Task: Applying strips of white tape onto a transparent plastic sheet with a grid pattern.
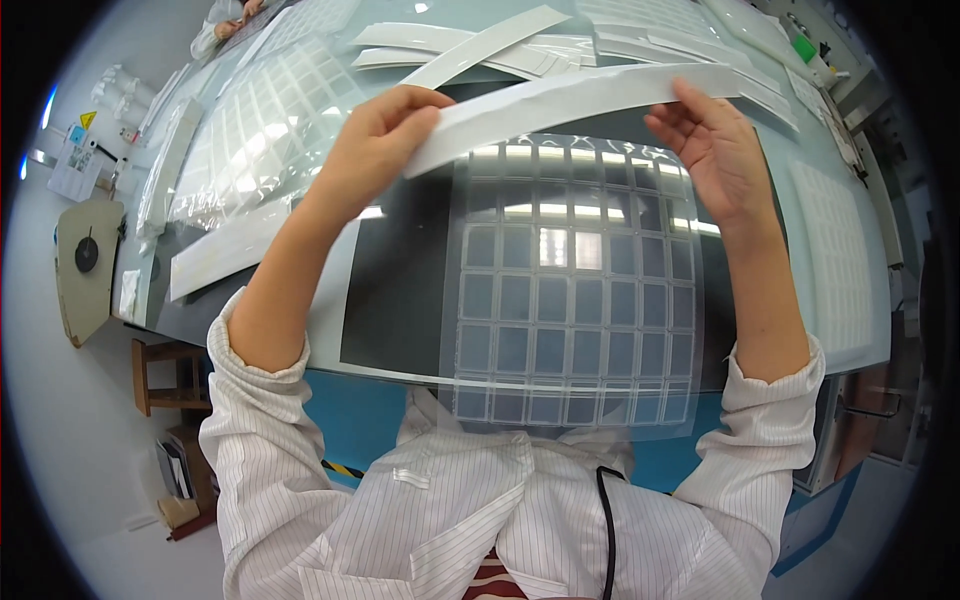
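Note:
A long white strip (pixel 560 103) is stretched between my two hands, above the far edge of a clear plastic sheet. My left hand (pixel 385 135) grips its left end between thumb and fingers. Near the other end, my right hand (pixel 708 150) pinches the strip with the thumb in front and the other fingers curled loosely. Below lies the clear sheet (pixel 575 300), moulded into rows of rectangular pockets, with lamp reflections on it. It rests on a black mat (pixel 395 270), and its near edge hangs over the table edge toward me.
More white strips (pixel 480 45) lie crossed at the back. Clear pocketed sheets (pixel 270 130) are piled at the left, with a white strip (pixel 230 250) in front. Another stack (pixel 830 250) stands at the right. A co-worker's hands (pixel 235 20) show at the far left. A wooden stool (pixel 165 375) stands below.

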Motion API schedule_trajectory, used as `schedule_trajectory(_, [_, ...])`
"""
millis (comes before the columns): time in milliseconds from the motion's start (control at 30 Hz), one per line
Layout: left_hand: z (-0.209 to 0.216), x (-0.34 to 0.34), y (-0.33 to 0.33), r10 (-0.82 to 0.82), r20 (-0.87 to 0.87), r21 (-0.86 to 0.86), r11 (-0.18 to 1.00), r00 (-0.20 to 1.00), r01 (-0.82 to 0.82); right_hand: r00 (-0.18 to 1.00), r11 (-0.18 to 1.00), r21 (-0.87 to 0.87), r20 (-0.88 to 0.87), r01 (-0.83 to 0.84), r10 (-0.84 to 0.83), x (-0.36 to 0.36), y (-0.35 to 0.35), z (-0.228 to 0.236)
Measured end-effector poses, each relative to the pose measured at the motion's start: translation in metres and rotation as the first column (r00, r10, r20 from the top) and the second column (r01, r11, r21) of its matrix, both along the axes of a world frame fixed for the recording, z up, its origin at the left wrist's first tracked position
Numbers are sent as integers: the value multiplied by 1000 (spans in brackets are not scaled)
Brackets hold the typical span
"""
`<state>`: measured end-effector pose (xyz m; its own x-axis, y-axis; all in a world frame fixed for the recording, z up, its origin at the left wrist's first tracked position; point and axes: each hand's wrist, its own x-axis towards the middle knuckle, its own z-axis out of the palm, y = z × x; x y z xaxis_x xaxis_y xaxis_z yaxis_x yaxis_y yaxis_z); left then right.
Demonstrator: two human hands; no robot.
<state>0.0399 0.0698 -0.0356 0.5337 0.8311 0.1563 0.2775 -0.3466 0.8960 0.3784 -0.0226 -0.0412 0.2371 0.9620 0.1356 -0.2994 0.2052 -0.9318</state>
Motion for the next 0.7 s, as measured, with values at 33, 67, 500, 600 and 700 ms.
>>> schedule_trajectory(33, [-1, -5, 10, 81, -21, 46, 996, 997, -80, 999, 999, -31, 31, -14, 15, -4, -2, 0])
schedule_trajectory(67, [-5, -11, 20, 161, -54, 88, 984, 985, -156, 996, 994, -75, 28, -77, 79, -11, -3, 3])
schedule_trajectory(500, [9, 96, -47, -45, -65, 795, 602, 997, 79, 982, 981, -74, -82, -178, 171, -69, -29, 0])
schedule_trajectory(600, [11, 102, -44, -114, -72, 663, 736, 991, 133, 979, 978, -42, -5, -205, 205, -63, -30, -9])
schedule_trajectory(700, [14, 99, -44, -180, -47, 434, 882, 982, 183, 977, 978, -54, 48, -203, 206, -61, -33, -9])
